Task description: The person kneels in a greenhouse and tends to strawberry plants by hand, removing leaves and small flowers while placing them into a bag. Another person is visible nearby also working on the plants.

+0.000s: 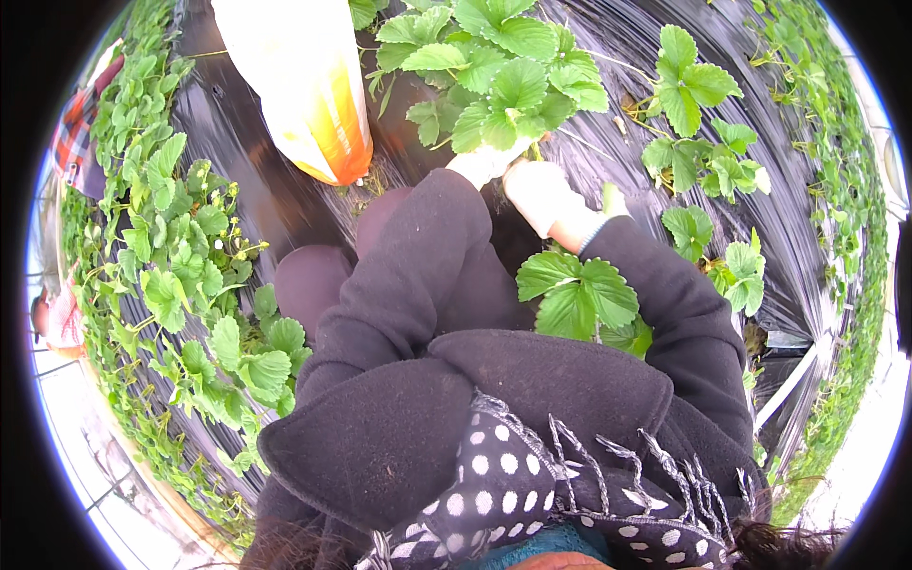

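Both my hands reach in at the base of a leafy strawberry plant (pixel 519 85) growing through black plastic mulch film. My left hand (pixel 488 160) shows only partly, pale and overexposed, beneath the lowest leaves. Close beside it on the right is my right hand (pixel 543 196), seen from its back, with the fingers curled towards the stems. Whether either one grips a stem cannot be told, as leaves and glare hide the fingertips. Another strawberry plant's leaves (pixel 581 296) lie just below my right wrist.
A white and orange plastic bag (pixel 317 92) stands at the upper left of my knees. Strawberry rows with flowers (pixel 231 228) run along the left, and more plants (pixel 687 89) grow on the film (pixel 776 206) at right. Two other people (pixel 80 135) are at the far left edge.
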Demonstrator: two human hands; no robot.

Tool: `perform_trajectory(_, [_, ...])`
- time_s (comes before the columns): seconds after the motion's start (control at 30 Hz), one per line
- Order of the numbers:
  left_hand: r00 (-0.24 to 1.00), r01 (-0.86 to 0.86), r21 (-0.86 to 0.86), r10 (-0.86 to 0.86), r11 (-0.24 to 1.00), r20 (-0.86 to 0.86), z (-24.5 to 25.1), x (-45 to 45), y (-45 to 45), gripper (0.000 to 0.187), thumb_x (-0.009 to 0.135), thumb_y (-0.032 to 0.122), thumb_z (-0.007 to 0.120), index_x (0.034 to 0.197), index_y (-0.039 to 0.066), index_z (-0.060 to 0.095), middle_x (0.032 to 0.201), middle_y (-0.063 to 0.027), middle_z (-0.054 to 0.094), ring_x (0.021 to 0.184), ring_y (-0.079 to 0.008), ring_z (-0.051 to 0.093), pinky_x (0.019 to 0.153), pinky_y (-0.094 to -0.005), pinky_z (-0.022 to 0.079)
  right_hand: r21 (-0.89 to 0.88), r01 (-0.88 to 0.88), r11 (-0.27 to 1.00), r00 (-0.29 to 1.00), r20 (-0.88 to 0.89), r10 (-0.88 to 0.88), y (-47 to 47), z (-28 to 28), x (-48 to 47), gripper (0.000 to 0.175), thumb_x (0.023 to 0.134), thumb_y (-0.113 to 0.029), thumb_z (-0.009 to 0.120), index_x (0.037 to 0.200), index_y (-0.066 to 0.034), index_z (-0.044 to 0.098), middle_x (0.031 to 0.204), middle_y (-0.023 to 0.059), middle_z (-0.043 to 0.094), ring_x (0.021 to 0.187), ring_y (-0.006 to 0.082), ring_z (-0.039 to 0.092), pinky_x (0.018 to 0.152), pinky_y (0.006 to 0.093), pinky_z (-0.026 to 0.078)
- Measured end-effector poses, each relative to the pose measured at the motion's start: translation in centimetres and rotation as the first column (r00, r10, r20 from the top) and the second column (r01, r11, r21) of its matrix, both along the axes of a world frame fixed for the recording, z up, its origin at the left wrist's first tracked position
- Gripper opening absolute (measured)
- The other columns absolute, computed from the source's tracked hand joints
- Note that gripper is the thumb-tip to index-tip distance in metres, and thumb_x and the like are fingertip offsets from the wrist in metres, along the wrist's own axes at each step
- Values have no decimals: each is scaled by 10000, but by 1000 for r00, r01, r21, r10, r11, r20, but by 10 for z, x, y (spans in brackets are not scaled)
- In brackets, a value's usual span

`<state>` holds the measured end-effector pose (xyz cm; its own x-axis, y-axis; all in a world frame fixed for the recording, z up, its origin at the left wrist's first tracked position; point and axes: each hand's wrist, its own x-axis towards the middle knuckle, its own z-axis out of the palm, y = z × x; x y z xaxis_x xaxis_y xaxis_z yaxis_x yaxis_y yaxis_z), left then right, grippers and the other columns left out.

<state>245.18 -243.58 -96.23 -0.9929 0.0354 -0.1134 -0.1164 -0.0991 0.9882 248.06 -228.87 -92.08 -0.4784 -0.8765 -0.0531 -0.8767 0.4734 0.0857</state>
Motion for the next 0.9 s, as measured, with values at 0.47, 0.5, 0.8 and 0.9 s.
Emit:
perform_trajectory(0.47, [993,-46,-300,78,953,94,40,25,-4,439,766,323,833,1109,69,729,871,-59,726,627,-145,618,497,-306,481,2,-101,995,970,223,98,12,16,-16,157,772,-185,595,761,-33,633,695,157,655,612,329,664,573,421,528])
perform_trajectory(0.5, [982,74,-431,10,899,189,39,27,-5,437,797,375,785,1138,112,721,860,-70,721,601,-155,607,479,-310,464,229,-169,959,926,371,75,19,26,-14,236,843,-238,576,958,-55,670,883,142,682,825,307,680,677,449,540])
perform_trajectory(0.8, [887,-10,-822,-374,569,-269,28,58,42,319,756,212,686,1056,131,615,992,-116,601,953,-331,594,788,-446,516,-168,577,799,410,906,-105,111,45,-76,338,930,-219,589,1206,-23,585,998,49,681,877,160,648,778,331,533])
perform_trajectory(0.9, [898,-4,-860,-376,511,-228,42,75,45,445,734,268,734,1122,90,607,1011,-131,585,958,-363,583,785,-455,518,135,795,592,23,968,-251,91,34,-99,256,917,-106,532,1140,3,594,951,93,682,770,157,645,713,319,543])
